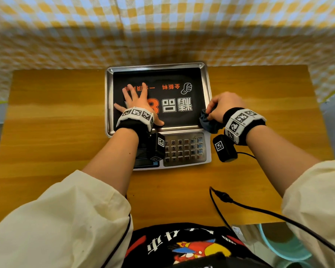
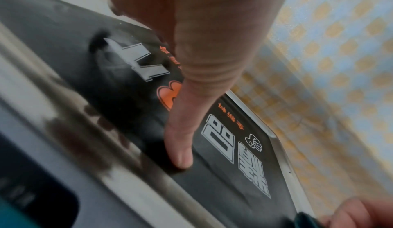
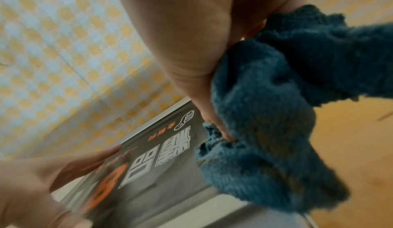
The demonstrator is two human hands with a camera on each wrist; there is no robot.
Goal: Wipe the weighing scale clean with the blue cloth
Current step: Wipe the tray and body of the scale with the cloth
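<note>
The weighing scale stands at the table's far middle, its steel pan covered by a black printed sheet, with a keypad on the near side. My left hand lies flat on the sheet's left half with fingers spread; the left wrist view shows its thumb pressed on the sheet. My right hand grips the bunched blue cloth at the pan's near right corner. In the right wrist view the cloth hangs from my curled fingers over the pan's edge.
The wooden table has bare stretches left and right of the scale. A yellow checked cloth hangs behind it. A black cable runs across the near right. A teal stool sits below the table edge.
</note>
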